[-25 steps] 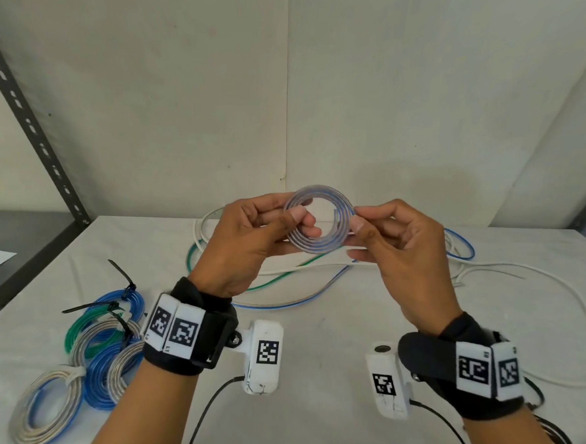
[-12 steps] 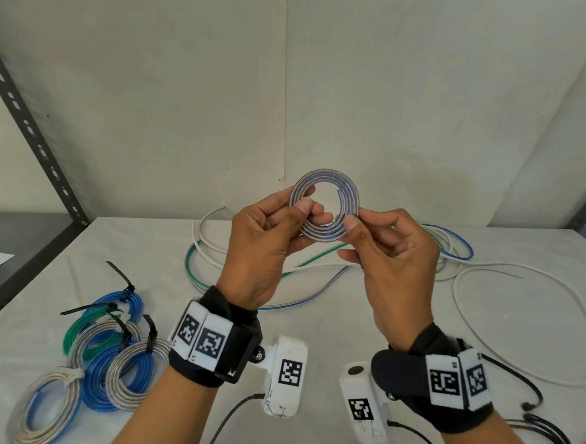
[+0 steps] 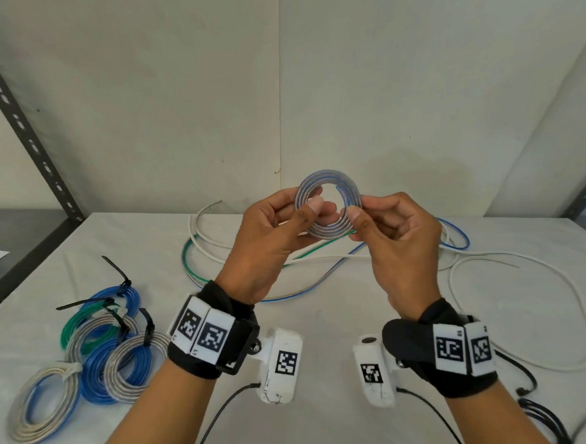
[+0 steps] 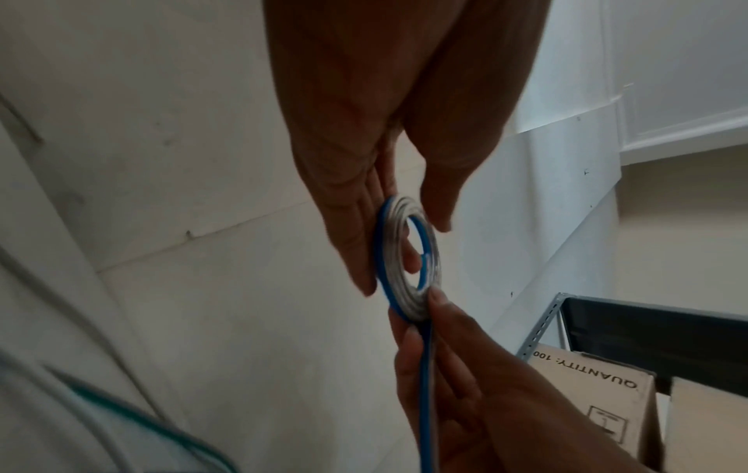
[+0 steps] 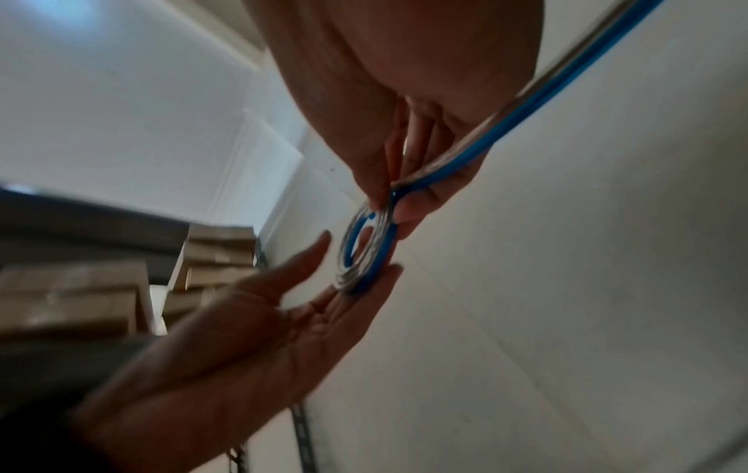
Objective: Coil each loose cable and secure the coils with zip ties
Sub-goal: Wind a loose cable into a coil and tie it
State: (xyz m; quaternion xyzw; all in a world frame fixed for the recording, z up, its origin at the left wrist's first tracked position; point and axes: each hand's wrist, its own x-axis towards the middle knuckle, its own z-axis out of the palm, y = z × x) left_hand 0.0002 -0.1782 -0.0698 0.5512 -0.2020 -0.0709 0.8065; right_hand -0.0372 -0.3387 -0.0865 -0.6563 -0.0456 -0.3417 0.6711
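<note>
Nearest to the person, on the left of the bench (image 3: 325,322), lies a cluster of finished coils (image 3: 97,354): blue, green and silvery loops, each cinched with a zip tie whose tail sticks out. I count about five, though they overlap and the exact number is hard to fix. That part of the job looks done.

Held up above the bench between both hands is a small flat coil (image 3: 328,207) of blue-and-silver cable, only a few turns wound. The left hand (image 3: 269,244) pinches the coil's left side, thumb on the face towards the person and fingers behind it. The wrist views show those fingers fairly straight, lying flat against the far side of the coil. The right hand (image 3: 399,246) pinches the right-hand edge between thumb and curled fingers, and the cable's free run passes down through that palm, so I judge it is feeding the next turn on. No tie is on this coil yet.

Farther back, loose cables (image 3: 493,261) sprawl over the bench: white, green and blue lengths in open loops. By my reckoning the task is roughly half through, with this coil to finish and tie, then those remaining lengths to wind and secure.
</note>
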